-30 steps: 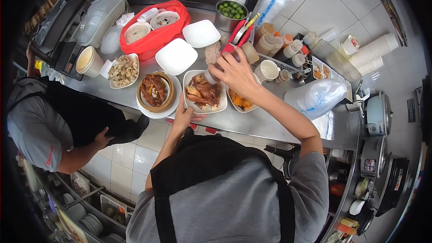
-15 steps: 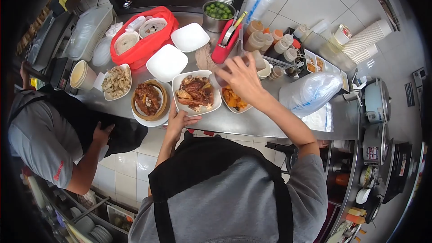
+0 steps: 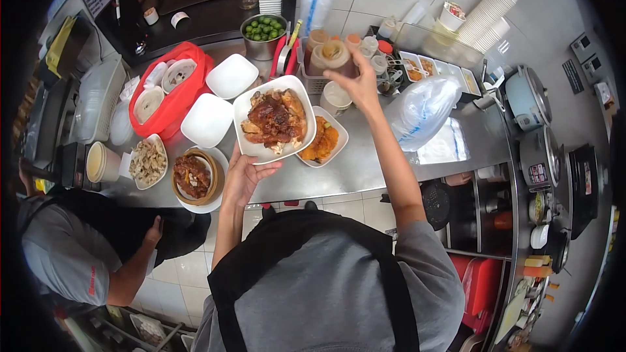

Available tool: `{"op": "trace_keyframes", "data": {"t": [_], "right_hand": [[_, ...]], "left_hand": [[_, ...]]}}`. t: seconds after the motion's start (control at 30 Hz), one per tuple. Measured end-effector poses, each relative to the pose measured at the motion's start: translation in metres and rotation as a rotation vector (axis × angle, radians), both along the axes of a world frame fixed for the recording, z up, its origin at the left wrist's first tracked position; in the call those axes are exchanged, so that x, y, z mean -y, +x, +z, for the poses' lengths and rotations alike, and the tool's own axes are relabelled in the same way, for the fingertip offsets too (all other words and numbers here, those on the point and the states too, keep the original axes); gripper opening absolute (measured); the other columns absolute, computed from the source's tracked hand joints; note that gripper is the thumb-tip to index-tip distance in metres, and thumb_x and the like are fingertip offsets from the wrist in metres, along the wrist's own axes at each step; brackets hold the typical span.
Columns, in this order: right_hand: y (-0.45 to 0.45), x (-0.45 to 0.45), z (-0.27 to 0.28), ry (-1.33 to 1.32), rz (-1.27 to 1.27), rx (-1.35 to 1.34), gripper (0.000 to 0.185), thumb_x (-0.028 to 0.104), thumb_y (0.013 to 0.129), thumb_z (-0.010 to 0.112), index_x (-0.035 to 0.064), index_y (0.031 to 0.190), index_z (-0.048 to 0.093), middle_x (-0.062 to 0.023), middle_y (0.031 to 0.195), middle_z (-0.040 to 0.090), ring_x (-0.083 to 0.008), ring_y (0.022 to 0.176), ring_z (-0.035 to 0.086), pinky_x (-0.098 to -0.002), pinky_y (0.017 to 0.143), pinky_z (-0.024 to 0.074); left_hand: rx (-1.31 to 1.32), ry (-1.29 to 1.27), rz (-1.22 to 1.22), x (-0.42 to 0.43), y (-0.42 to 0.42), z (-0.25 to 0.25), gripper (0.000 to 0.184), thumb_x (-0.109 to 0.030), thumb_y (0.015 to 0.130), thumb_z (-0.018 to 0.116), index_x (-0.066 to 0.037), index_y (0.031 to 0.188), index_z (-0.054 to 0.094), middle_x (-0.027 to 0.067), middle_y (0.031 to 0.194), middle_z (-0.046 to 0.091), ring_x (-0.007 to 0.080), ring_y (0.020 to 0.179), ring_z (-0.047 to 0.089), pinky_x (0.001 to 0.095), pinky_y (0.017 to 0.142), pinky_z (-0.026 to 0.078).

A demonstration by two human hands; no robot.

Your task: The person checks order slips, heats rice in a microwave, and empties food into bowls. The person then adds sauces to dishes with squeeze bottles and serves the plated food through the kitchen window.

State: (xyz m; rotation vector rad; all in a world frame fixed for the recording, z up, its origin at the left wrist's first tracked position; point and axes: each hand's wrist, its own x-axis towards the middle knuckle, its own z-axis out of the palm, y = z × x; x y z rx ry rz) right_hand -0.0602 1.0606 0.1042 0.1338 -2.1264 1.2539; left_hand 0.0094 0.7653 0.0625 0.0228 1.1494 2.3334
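My left hand (image 3: 244,179) grips the near edge of a white square bowl (image 3: 244,146), raised and tilted above the counter. In it lies chopped roast meat (image 3: 274,117) with dark sauce on top. My right hand (image 3: 362,88) is up by the condiment bottles, its thumb and fingers around a translucent sauce bottle (image 3: 334,56) whose round brownish end faces up. Below that hand stands a white cup (image 3: 336,96). Partly behind the raised bowl sits a white dish of orange food (image 3: 324,143).
Two white dishes (image 3: 207,120), a bamboo steamer (image 3: 218,179) with meat, a dish of pale shreds (image 3: 149,161) and a red bag (image 3: 195,58) stand left. Green limes (image 3: 263,28) fill a metal pot behind. A wrapped plastic bundle (image 3: 424,110) lies right. A co-worker (image 3: 72,241) stands left.
The bowl has come up off the counter in my left hand. My right hand has moved from beside the meat toward the bottles. My view has shifted right.
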Motion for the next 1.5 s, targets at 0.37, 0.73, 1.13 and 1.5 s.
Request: {"op": "trace_keyframes", "data": {"t": [0.37, 0.73, 1.13, 1.5], "right_hand": [[-0.066, -0.064, -0.091, 0.013, -0.494, 0.044, 0.067, 0.008, 0.054, 0.079, 0.0012, 0.107, 0.039, -0.0208, 0.106, 0.048, -0.0379, 0.102, 0.047, -0.0413, 0.087, 0.0389], [-0.047, -0.107, -0.115, 0.114, -1.026, 0.353, 0.07, 0.034, 0.056, 0.079, 0.0081, 0.113, 0.047, -0.0163, 0.114, 0.039, -0.0365, 0.108, 0.037, -0.0504, 0.088, 0.0358], [-0.04, -0.095, -0.057, 0.09, -0.476, -0.173, 0.063, 0.009, 0.052, 0.075, 0.0009, 0.106, 0.045, -0.0204, 0.101, 0.051, -0.037, 0.099, 0.047, -0.0436, 0.088, 0.0363], [0.011, 0.008, 0.003, 0.725, 0.001, 0.037, 0.067, 0.01, 0.056, 0.073, 0.012, 0.119, 0.049, -0.0109, 0.102, 0.05, -0.0301, 0.1, 0.045, -0.0409, 0.092, 0.0341]], "left_hand": [[0.049, -0.164, 0.005, 0.027, 0.034, -0.016, 0.063, 0.0, 0.078, 0.034, -0.006, 0.136, 0.011, 0.0262, 0.111, 0.051, 0.0345, 0.08, 0.064, 0.0317, 0.066, 0.057], [0.015, -0.209, 0.04, 0.015, 0.016, -0.025, 0.063, 0.0, 0.078, 0.034, -0.006, 0.136, 0.012, 0.0257, 0.112, 0.051, 0.0348, 0.08, 0.064, 0.0327, 0.066, 0.057], [-0.09, -0.218, -0.069, -0.011, -0.022, -0.005, 0.069, 0.004, 0.077, 0.031, -0.016, 0.139, 0.006, 0.0235, 0.119, 0.049, 0.0325, 0.081, 0.065, 0.0312, 0.064, 0.057], [-0.192, -0.3, -0.04, -0.037, -0.052, -0.002, 0.072, 0.002, 0.075, 0.031, -0.014, 0.139, 0.002, 0.0237, 0.121, 0.046, 0.0317, 0.082, 0.065, 0.0317, 0.068, 0.057]]}}
